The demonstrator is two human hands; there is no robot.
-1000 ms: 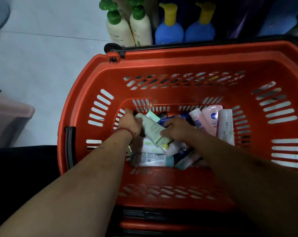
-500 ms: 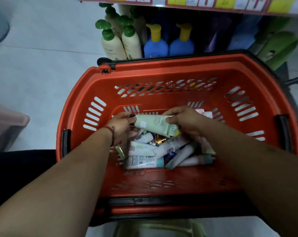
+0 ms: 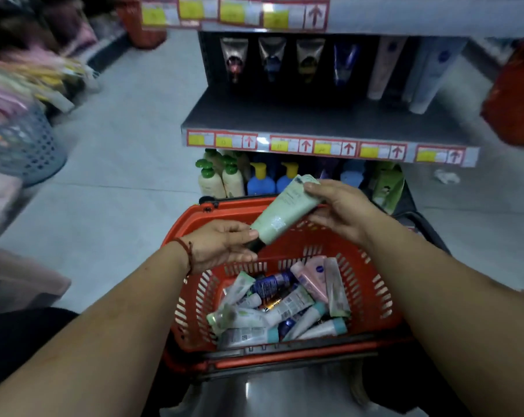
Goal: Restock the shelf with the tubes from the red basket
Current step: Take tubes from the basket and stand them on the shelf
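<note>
The pale green tube [image 3: 285,207] has come up out of the red basket [image 3: 384,299] and now slants above its far rim; half a second ago it was low over the heap. The right hand [image 3: 342,212] pinches its crimped end with curled fingers. The left hand [image 3: 221,245] holds the dark cap end between thumb and fingers. Smooth plastic tubes [image 3: 285,308] lie piled in the slotted basket. Beyond the basket, a grey shelf [image 3: 315,121] edged with red-and-yellow price labels [image 3: 303,144] carries standing tubes [image 3: 272,55]. Pump bottles [image 3: 221,182] stand just behind the basket, and pale floor [image 3: 119,176] lies left of it.
</note>
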